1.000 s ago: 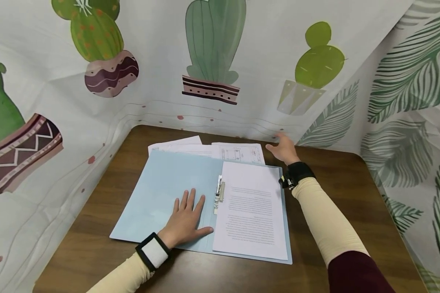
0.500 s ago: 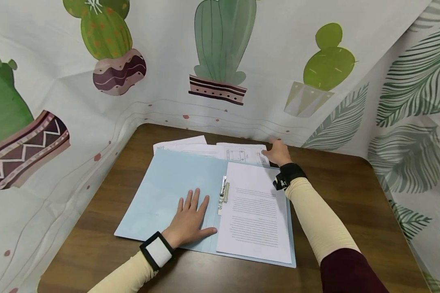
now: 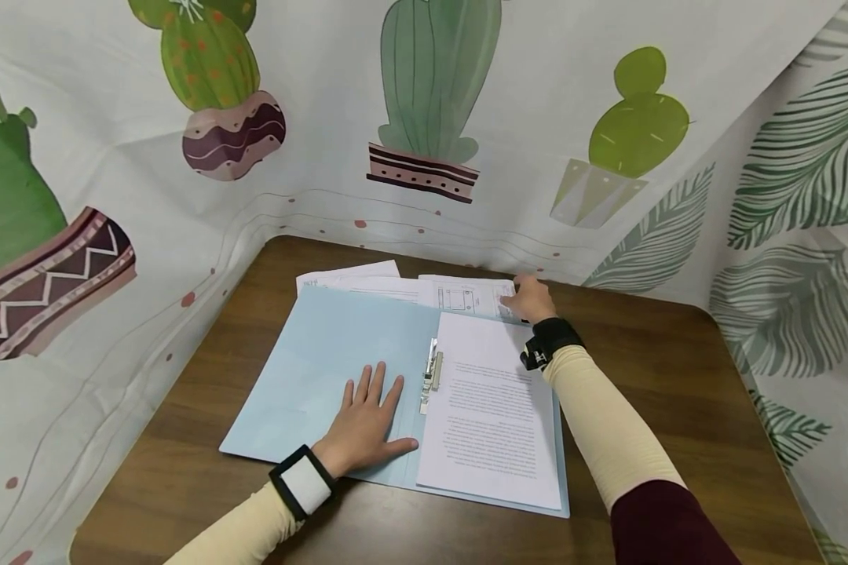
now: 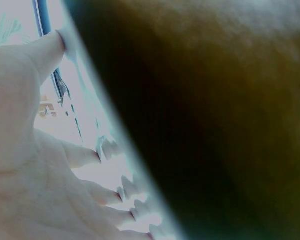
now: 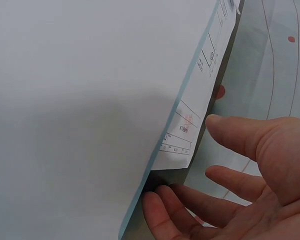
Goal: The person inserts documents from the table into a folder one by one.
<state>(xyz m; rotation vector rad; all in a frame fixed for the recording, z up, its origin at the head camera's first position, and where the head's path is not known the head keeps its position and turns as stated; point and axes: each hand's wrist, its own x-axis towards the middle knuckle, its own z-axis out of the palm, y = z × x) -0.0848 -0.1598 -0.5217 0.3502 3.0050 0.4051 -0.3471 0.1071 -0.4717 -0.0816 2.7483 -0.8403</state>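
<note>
White rectangular paper sheet w/ line drawing [image 3: 459, 297], partly under far edge of glossy light-blue folder [image 3: 332, 333]: prob. light, floppy; best pinched at R corner. R hand [image 3: 532, 300] nearby, fingers loosely bent, gripping nothing; L hand [image 3: 360, 428] flat on folder, fingers spread.

The folder [image 3: 304, 361] is pale blue, its clip [image 3: 433, 369] silver; the top page [image 3: 495, 431] is white with lines of grey text. The drawing sheet [image 5: 190, 127] is white with black linework and reddish marks. The table [image 3: 643, 353] is brown wood grain. The white cloth [image 3: 318, 125] shows green cacti [image 3: 438, 78] and green and grey leaves [image 3: 784, 302]. Forearm sleeves [image 3: 608, 431] are cream, wristbands [image 3: 558, 333] black.
</note>
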